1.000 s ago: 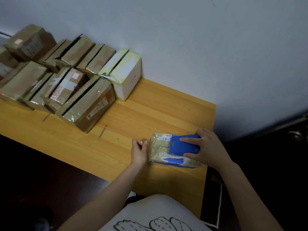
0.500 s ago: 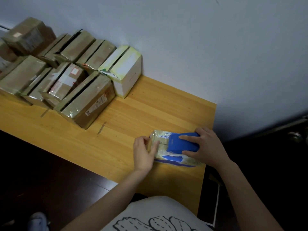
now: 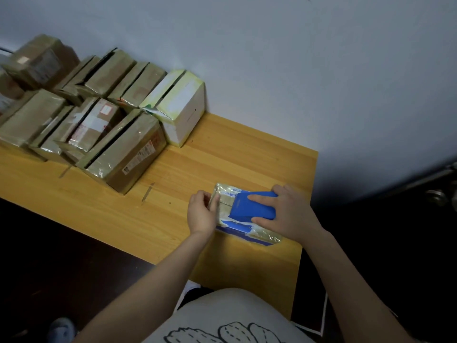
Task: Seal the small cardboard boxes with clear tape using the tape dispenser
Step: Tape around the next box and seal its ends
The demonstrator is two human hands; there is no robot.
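The small box [image 3: 223,204] lay near the right edge of the counter [image 3: 222,149], already glossy with tape. The 2 hands worked apart: the right hand [image 3: 294,214] gripped the blue tape dispenser [image 3: 252,209] on the box's top, and the left hand [image 3: 200,214] pinched its left end. This seal looked unfinished. Several stacked boxes [image 3: 123,149] by the wall showed dark flap gaps and were probably still unsealed.

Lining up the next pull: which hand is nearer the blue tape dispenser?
Right. The right hand holds the blue tape dispenser on top of the small box; the left hand is left of it, gripping the box's end.
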